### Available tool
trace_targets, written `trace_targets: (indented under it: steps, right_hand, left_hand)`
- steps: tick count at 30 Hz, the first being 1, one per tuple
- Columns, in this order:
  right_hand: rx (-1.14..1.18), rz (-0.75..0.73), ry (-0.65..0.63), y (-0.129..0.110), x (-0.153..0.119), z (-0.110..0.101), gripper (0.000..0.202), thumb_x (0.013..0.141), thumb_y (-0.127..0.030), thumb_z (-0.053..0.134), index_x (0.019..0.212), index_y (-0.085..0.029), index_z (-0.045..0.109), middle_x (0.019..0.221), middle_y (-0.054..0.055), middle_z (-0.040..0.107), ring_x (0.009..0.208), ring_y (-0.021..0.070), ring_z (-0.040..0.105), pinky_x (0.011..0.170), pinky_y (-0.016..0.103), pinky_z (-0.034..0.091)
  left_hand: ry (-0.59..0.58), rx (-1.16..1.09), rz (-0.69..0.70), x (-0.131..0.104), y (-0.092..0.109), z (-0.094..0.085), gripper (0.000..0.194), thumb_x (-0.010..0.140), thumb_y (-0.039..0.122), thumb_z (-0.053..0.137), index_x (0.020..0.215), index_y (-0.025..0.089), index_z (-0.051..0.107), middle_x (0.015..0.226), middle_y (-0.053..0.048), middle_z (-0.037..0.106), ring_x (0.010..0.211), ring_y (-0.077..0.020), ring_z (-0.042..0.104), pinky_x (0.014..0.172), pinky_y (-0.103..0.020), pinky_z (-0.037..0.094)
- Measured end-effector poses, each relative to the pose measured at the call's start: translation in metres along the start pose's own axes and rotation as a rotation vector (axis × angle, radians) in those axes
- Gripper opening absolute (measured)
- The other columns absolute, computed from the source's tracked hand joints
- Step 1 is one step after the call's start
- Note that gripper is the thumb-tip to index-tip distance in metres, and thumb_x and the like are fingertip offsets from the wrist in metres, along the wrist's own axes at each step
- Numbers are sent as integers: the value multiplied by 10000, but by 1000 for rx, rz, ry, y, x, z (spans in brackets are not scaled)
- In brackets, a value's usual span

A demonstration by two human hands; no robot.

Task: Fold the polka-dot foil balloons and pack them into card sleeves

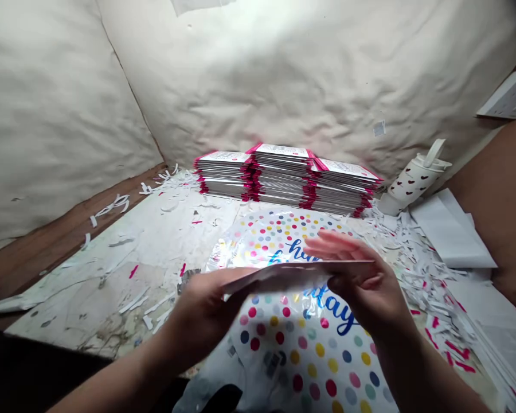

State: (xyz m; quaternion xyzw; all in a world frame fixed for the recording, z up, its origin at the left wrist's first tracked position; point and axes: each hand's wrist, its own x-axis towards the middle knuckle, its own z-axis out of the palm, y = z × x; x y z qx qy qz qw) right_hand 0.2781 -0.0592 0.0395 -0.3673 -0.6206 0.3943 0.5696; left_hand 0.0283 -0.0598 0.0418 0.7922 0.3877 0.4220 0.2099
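Note:
Between my two hands a thin, flat piece that looks like card or a packet (pixel 290 276) is seen almost edge-on, so its printed face is hidden. My left hand (pixel 210 301) grips its left end, with the thumb beneath. At the right end, my right hand (pixel 363 275) pinches it, the thumb below and the fingers slightly blurred above. Under both hands lie round, shiny polka-dot balloons or sheets (pixel 313 361) with blue "happy birthday" lettering, partly covered by the held piece.
Three stacks of pink-edged printed packets (pixel 281 178) stand against the paper-covered wall. A white tumbler with hearts (pixel 415 180) leans at the right, near white sheets (pixel 456 232). Paper strips (pixel 417 287) litter the table's right side, and more scraps lie on the left.

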Motion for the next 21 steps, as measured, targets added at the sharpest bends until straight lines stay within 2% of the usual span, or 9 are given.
trace_targets:
  steps: [3, 5, 6, 9, 11, 13, 16, 19, 21]
  right_hand:
    - [-85, 43, 49, 21, 2, -14, 486, 777, -343, 639, 1226, -227, 491, 1114, 108, 635, 1006, 246, 611, 875, 434, 507]
    - [-187, 129, 122, 37, -5, -29, 423, 804, -309, 608, 1207, -225, 507, 1042, 103, 663, 958, 226, 633, 850, 403, 525]
    - [-235, 177, 137, 44, -10, -36, 414, 805, -305, 605, 1201, -226, 514, 1016, 101, 671, 944, 224, 640, 839, 393, 532]
    - [-369, 285, 101, 60, -34, -52, 411, 793, -323, 610, 1188, -242, 533, 992, 91, 681, 938, 226, 646, 825, 366, 542]
    - [-436, 338, 84, 65, -49, -58, 402, 799, -339, 593, 1190, -258, 541, 988, 79, 686, 928, 224, 652, 787, 337, 560]
    - [-499, 367, 91, 68, -61, -64, 382, 802, -347, 581, 1175, -266, 563, 981, 68, 693, 926, 226, 655, 754, 311, 573]
    - [-653, 351, 100, 67, -70, -76, 314, 790, -346, 593, 1095, -276, 625, 1009, 48, 689, 957, 231, 644, 744, 299, 580]
    - [-809, 220, 190, 54, -75, -92, 228, 790, -327, 600, 1006, -290, 662, 1031, 24, 675, 973, 228, 628, 804, 330, 559]
    - [-869, 77, 320, 38, -86, -104, 226, 791, -314, 610, 1011, -282, 650, 1047, 23, 655, 978, 225, 611, 868, 363, 518]
  left_hand:
    - [370, 497, 124, 28, -40, -40, 395, 811, 151, 563, 1183, 284, 561, 1190, 33, 604, 1045, -186, 579, 933, -341, 460]
    - [433, 742, 98, 65, -74, -67, 350, 880, 175, 439, 1216, 203, 533, 1289, -3, 525, 1183, -199, 469, 1026, -382, 359]
    - [429, 798, 43, 87, -92, -76, 345, 910, 194, 372, 1220, 171, 524, 1281, -16, 529, 1187, -196, 458, 1022, -374, 354]
    - [195, 860, -139, 156, -143, -83, 377, 940, 205, 254, 1187, 138, 530, 1227, -32, 556, 1152, -208, 476, 988, -392, 363]
    - [81, 850, -167, 196, -170, -71, 347, 914, 174, 301, 1130, 108, 563, 1182, -71, 584, 1114, -230, 502, 966, -407, 367]
    - [4, 831, -177, 226, -187, -53, 302, 842, 109, 407, 1079, 69, 588, 1142, -129, 606, 1090, -264, 519, 949, -432, 368]
    - [-33, 809, -192, 248, -189, -34, 388, 753, 28, 476, 1135, 22, 548, 1211, -196, 554, 1171, -330, 447, 968, -517, 312]
    - [127, 707, -110, 241, -165, -30, 460, 824, 105, 438, 1272, 6, 399, 1369, -145, 403, 1278, -310, 295, 1034, -521, 227]
    - [277, 564, -48, 222, -144, -33, 435, 885, 217, 421, 1280, 38, 380, 1359, -106, 397, 1235, -250, 359, 1022, -473, 292]
